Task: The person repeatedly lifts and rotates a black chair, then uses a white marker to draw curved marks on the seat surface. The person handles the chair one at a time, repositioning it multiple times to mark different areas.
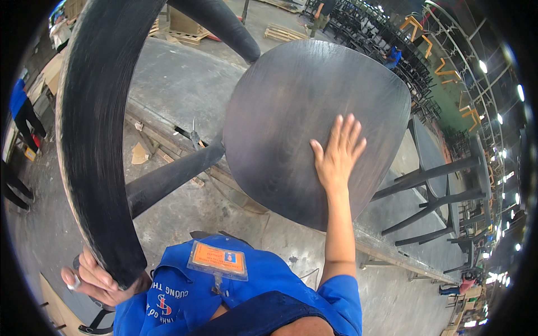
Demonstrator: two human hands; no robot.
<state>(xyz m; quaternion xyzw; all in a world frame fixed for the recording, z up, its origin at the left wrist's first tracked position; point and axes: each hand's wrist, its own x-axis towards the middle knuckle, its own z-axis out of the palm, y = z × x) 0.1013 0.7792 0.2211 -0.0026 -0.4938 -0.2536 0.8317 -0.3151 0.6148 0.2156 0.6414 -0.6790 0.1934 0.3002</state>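
A black-stained wooden chair rests at a tilt on a long grey workbench. Its curved backrest sweeps down the left side, joined by round posts to a broad, rounded seat. At the backrest's lower end, the fingers of my left hand are curled around the wood; one finger carries a white band. My right hand lies flat on the seat's surface, palm down with the fingers slightly spread, holding nothing. The underside of the chair is hidden.
Further along the bench at right stands another dark chair. A thin tool lies at the bench edge beside the lower post. Wooden pallets sit on the floor beyond. A person in blue stands at far left; many dark chairs fill the background.
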